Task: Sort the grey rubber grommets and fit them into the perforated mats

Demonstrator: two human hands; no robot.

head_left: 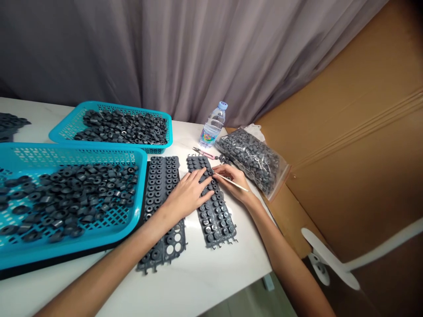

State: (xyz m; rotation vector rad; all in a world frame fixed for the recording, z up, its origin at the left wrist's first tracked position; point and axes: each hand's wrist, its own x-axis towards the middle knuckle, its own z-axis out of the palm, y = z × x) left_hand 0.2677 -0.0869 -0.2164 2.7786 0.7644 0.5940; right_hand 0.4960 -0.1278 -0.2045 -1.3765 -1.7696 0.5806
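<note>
My left hand (190, 193) lies with spread fingers over a dark grey rubber sheet (216, 220) covered in rows of round raised parts. In my right hand (236, 180) is a thin white stick (233, 181), pinched like a pen, its tip at the sheet's right side. What the tip touches is too small to tell. Under my left wrist lies a second dark grey sheet (172, 165) of ring-shaped parts, with several open holes near its front end. Beyond the right-hand sheet are pink-handled thread snips (206, 154) and a few loose dark pieces (224, 159).
Two blue plastic baskets (140, 207) of loose dark rubber rings stand on the left. A water bottle (213, 125) stands at the back, beside a clear bag (253, 160) of small grey parts. Cardboard (346, 110) rises on the right, and a grey curtain (198, 53) hangs behind the white table (228, 273).
</note>
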